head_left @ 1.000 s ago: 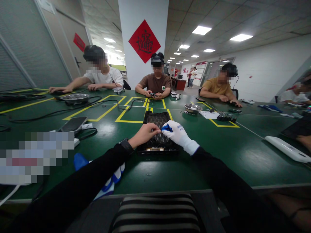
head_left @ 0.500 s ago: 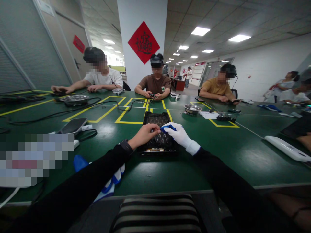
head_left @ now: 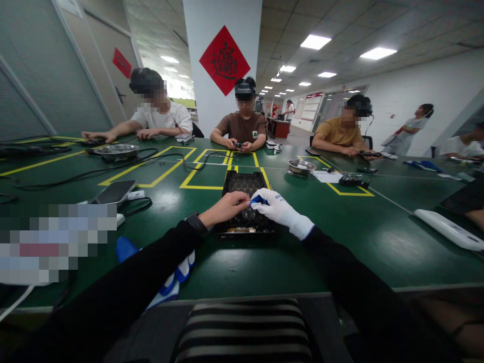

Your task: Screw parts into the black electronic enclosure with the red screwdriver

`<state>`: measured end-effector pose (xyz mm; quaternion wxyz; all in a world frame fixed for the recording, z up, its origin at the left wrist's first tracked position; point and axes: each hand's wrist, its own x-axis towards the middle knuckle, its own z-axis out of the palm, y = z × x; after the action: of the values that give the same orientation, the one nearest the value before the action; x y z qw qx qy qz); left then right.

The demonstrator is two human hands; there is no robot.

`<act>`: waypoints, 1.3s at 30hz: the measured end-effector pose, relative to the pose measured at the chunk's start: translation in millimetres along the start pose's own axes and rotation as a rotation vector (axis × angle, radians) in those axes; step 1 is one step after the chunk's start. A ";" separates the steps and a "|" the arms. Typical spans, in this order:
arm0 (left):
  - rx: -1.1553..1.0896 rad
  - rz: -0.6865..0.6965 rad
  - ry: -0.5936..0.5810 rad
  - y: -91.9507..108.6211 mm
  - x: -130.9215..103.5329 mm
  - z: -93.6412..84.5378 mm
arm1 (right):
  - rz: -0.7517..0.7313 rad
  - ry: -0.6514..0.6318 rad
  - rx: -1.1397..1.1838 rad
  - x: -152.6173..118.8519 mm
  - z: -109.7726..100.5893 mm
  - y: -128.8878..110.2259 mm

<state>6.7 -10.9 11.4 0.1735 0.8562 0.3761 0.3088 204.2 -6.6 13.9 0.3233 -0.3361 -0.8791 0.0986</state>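
**A:** Head view: any change?

**B:** Compared with a moment ago, only a slight turn of the right hand [head_left: 278, 206], in a white knitted glove with blue-coated palm: more white back, less blue in sight. Probable meaning: same fine fingertip work, no new stage.

**A:** State of fingers?

**B:** On the bare left hand [head_left: 228, 205], thumb and fingers pressed together; on the right, curled, with tips drawn in. Cannot tell whether on a small part.

**A:** Location of the black, rectangular, plastic-looking housing [head_left: 245, 235]?

**B:** On the glossy green tabletop [head_left: 363, 257], beneath the meeting fingertips.
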 end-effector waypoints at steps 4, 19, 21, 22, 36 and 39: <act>0.001 -0.038 -0.003 0.3 0.0 0.2 | 0.000 0.010 0.044 0.6 -1.5 -3.3; 0.070 -0.097 0.151 -3.2 0.5 1.2 | 0.055 -0.412 0.269 -3.1 -19.4 10.0; 0.073 -0.105 0.159 -4.1 0.7 1.4 | 0.053 -0.411 0.244 -2.6 -16.3 10.4; 0.075 -0.105 0.160 -4.3 0.7 1.4 | 0.043 -0.409 0.235 -2.3 -15.1 10.8; 0.092 -0.122 0.156 -5.1 0.9 2.6 | 0.053 -0.506 0.117 -2.3 -16.5 -0.7; 0.078 -0.067 0.164 -6.5 0.4 3.4 | 0.044 -0.474 0.167 -2.6 -19.3 -1.7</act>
<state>5.6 -6.5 5.6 0.1189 0.8212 0.4290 0.3570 217.1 -10.4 28.2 0.1325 -0.2945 -0.9116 0.2542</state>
